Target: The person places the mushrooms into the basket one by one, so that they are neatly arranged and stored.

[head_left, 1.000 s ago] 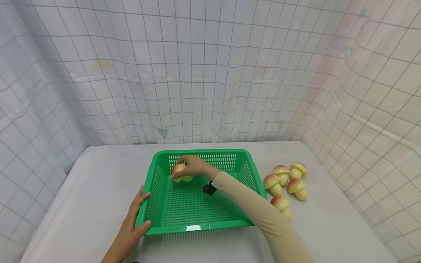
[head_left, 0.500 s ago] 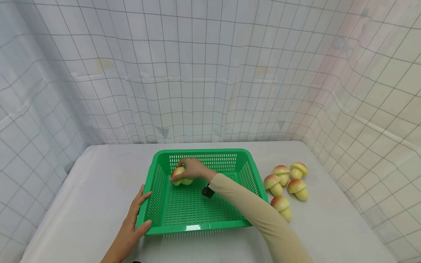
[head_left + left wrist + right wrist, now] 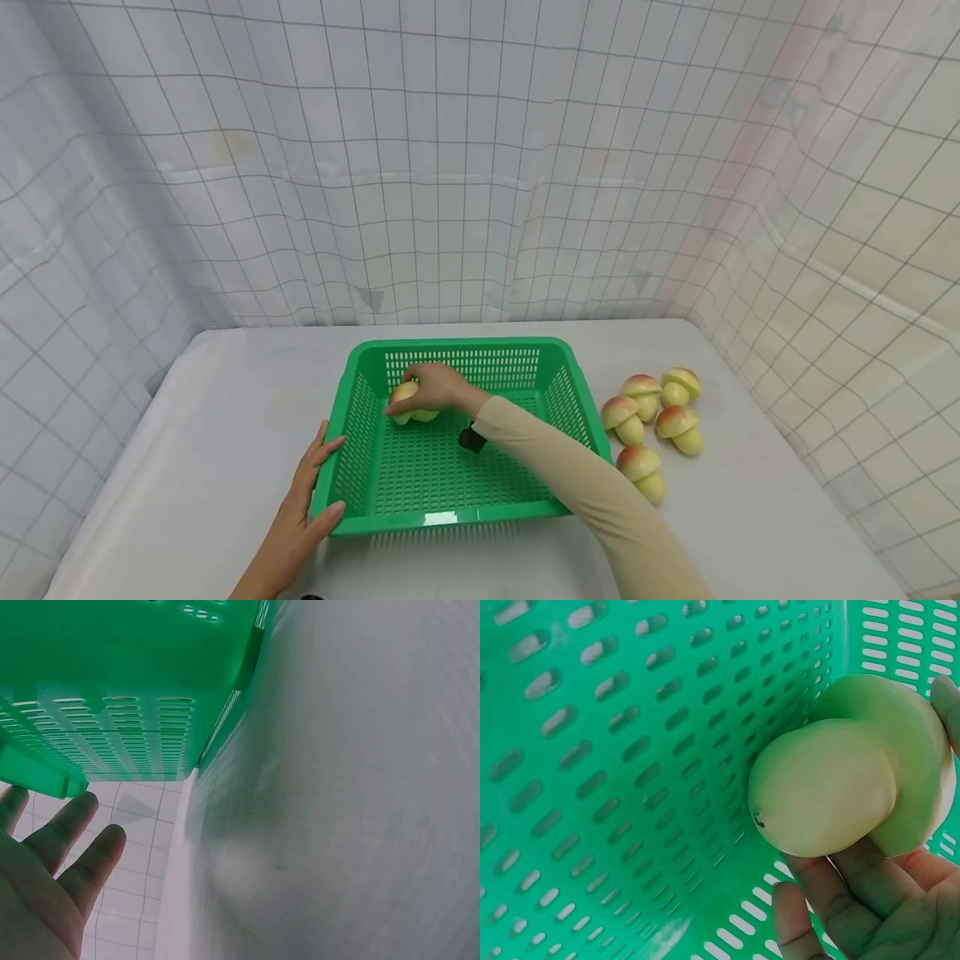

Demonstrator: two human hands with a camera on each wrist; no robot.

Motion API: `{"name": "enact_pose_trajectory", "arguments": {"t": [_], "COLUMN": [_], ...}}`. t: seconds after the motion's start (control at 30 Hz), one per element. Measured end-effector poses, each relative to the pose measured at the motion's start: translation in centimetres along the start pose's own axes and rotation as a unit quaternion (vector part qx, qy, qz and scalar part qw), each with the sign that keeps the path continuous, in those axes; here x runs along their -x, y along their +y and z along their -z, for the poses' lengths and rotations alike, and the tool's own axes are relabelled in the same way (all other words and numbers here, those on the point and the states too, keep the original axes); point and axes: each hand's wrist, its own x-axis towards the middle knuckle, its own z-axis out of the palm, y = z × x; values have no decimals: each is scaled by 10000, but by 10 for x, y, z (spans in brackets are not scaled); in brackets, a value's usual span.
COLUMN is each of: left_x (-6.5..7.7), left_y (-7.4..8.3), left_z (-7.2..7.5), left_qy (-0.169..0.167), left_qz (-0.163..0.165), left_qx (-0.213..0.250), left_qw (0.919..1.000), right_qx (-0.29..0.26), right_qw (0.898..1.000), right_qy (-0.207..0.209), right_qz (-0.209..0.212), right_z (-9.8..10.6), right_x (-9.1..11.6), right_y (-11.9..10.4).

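R hand [image 3: 437, 388] grips a red-yellow mushroom [image 3: 821, 787], far-L corner inside the green plastic basket [image 3: 397, 523]; L hand [image 3: 298, 500], fingers spread, touches its L rim; 5 other mushrooms [image 3: 676, 422] sit R.

The basket [image 3: 525, 512] looks glossy plastic, the mushrooms [image 3: 825, 787] smooth, the sleeve [image 3: 585, 483] matt cloth.

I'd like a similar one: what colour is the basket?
The basket is green, best seen in the head view.
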Motion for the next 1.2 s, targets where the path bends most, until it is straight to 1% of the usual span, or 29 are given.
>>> {"name": "enact_pose_trajectory", "arguments": {"t": [0.23, 0.4, 0.6, 0.8, 0.93, 1.03, 1.13, 1.2], "left_x": [-1, -1, -2, -2, -2, -2, -1, -1], "left_y": [3, 1, -2, 0, 0, 0, 0, 0], "left_z": [0, 0, 0, 0, 0, 0, 0, 0], "left_qy": [-14, -15, 1, 43, 56, 51, 46, 41], "left_qz": [74, 77, 19, -113, -108, -137, -160, -168], "left_qx": [-3, 24, 16, 12, 28, 11, 17, 25], "left_qw": [10000, 10000, 10000, 9999, 9999, 9999, 9999, 9998], "right_qx": [69, 140, 227, 371, 147, -44, -190, -267], "right_qw": [10000, 9999, 9997, 9991, 9990, 9975, 9959, 9955], "right_qy": [-1, -48, -117, -200, -431, -708, -886, -908], "right_qz": [-15, -16, 15, 23, -27, -56, -84, -63], "right_z": [0, 0, 4, 12, 22, 32, 46, 55], "right_x": [0, 1, 3, 6, 9, 12, 20, 27], "right_y": [0, 0, 0, -1, 2, 9, 15, 19]}}
